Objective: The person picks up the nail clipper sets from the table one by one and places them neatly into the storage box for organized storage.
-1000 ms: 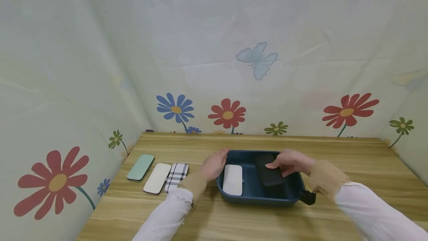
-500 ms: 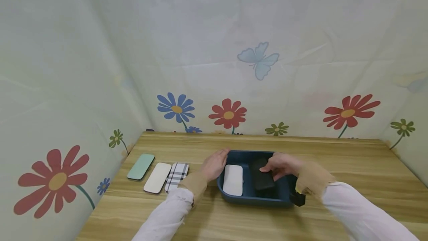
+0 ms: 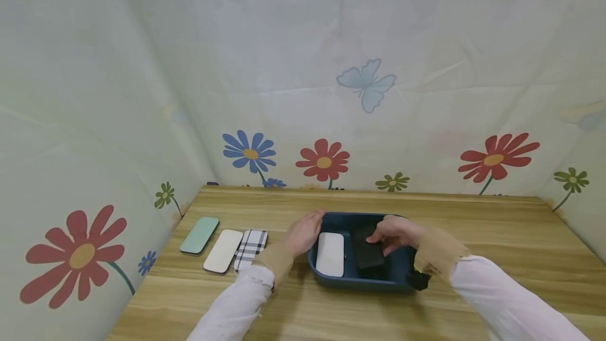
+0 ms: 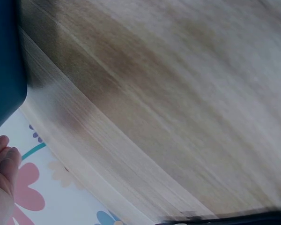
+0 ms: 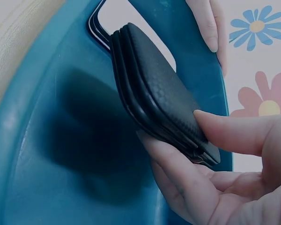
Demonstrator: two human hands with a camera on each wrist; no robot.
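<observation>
My right hand (image 3: 396, 233) holds a flat black case (image 3: 368, 253) inside a dark blue bin (image 3: 362, 286). In the right wrist view, the thumb presses one face of the black case (image 5: 166, 89) and the fingers sit under the other. The case is tilted above the bin's floor, its layered edge showing. A white case (image 3: 330, 254) lies along the left end of the bin. My left hand (image 3: 303, 233) rests against the bin's left rim with its fingers extended; the left wrist view catches only part of that hand (image 4: 3, 173) at its left edge.
On the wooden table (image 3: 165, 299), left of the bin, lie a green case (image 3: 200, 236), a cream case (image 3: 223, 251) and a plaid case (image 3: 251, 249). A flower-printed curtain (image 3: 284, 93) hangs behind and at the sides.
My right hand has moved left within the bin, carrying the black case closer to the white one. My left hand has stayed at the rim.
</observation>
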